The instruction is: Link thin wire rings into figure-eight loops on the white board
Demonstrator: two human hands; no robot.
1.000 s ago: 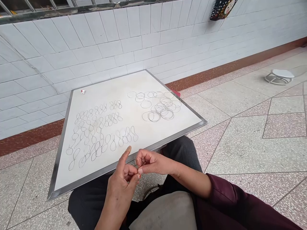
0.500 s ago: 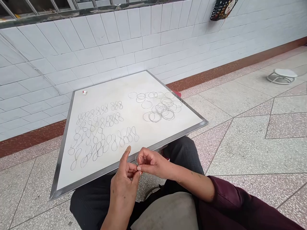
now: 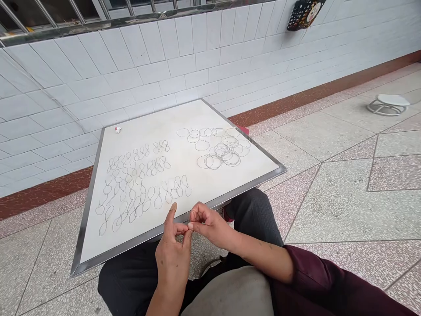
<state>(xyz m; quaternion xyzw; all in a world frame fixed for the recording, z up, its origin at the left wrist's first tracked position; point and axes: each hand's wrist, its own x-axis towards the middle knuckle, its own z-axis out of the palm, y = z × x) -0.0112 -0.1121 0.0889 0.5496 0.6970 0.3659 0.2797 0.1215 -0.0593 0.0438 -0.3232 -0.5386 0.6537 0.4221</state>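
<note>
My left hand (image 3: 174,248) and my right hand (image 3: 210,226) meet just over the near edge of the white table (image 3: 177,118). Both pinch a thin wire loop (image 3: 188,213), mostly hidden by the fingers. The left index finger, with a tan covering on its tip, points up and away from the pinch. Beyond the hands, on the left of the tabletop, lie several wire loops twisted into figure-eights (image 3: 158,198), set in rough rows. Plain round wire rings (image 3: 230,157) overlap in a loose group on the right.
A small red and white object (image 3: 118,130) sits at the table's far left corner. White tiled wall (image 3: 148,66) runs behind the table. A low white stool (image 3: 388,104) stands on the floor to the right. A dark patterned bag (image 3: 304,15) hangs on the wall.
The view has shifted slightly. My hands stay together on the wire loop, and the left thumb and fingers have moved a little up against the right fingertips.
</note>
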